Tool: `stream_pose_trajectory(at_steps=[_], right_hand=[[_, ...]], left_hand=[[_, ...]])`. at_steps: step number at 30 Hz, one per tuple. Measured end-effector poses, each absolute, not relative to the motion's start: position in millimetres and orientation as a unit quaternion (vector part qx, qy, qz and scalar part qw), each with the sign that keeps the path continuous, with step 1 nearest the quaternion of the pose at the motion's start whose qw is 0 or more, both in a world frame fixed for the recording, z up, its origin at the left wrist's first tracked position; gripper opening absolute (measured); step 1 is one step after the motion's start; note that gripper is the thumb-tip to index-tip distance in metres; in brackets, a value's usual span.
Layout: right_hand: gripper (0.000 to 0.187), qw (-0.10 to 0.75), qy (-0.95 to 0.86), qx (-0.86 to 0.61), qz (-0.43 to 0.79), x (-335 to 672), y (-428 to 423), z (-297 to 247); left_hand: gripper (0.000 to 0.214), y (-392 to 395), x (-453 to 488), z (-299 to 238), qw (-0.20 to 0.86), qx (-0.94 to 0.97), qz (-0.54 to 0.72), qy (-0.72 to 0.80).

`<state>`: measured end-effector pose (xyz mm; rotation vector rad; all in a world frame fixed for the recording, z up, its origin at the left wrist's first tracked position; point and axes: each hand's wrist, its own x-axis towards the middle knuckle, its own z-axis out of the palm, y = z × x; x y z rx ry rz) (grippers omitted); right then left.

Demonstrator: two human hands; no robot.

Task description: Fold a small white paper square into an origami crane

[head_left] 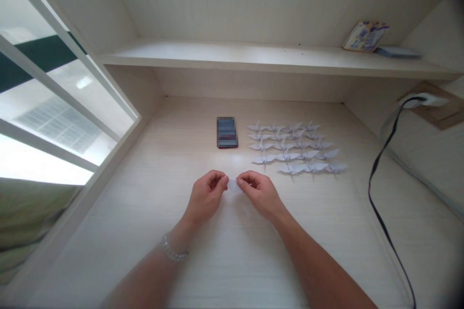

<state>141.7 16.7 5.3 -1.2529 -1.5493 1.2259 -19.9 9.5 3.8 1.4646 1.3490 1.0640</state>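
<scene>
1. We pinch a small white folded piece of paper (232,185) between both hands, the left hand (207,196) and the right hand (259,194) each gripping one end just above the pale wood-grain tabletop (326,231).
2. We judge the paper feather-light, thin and easily creased, best held by its edges with fingertips.
3. Rows of small white folded paper cranes (295,148) lie beyond, beside a dark rectangular phone (226,132).
4. A black cable (380,174) trails on the right.

I see bare forearms, no sleeves; my left wrist wears a beaded silver bracelet (175,250), nothing on the right.
</scene>
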Motion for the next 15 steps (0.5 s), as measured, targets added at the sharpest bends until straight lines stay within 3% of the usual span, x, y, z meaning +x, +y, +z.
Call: stream_pose_trajectory(at_steps=[6, 15], right_hand=[[0.016, 0.328, -0.663, -0.492, 0.459, 141.2, 12.9, 9.5], [0.011, 0.29, -0.637, -0.519, 0.491, 144.4, 15.5, 10.0]], left_hand=[[0.019, 6.4, -19.5, 7.5, 0.396, 0.666, 0.342, 0.532], [0.019, 9.2, -21.9, 6.7, 0.431, 0.645, 0.343, 0.53]])
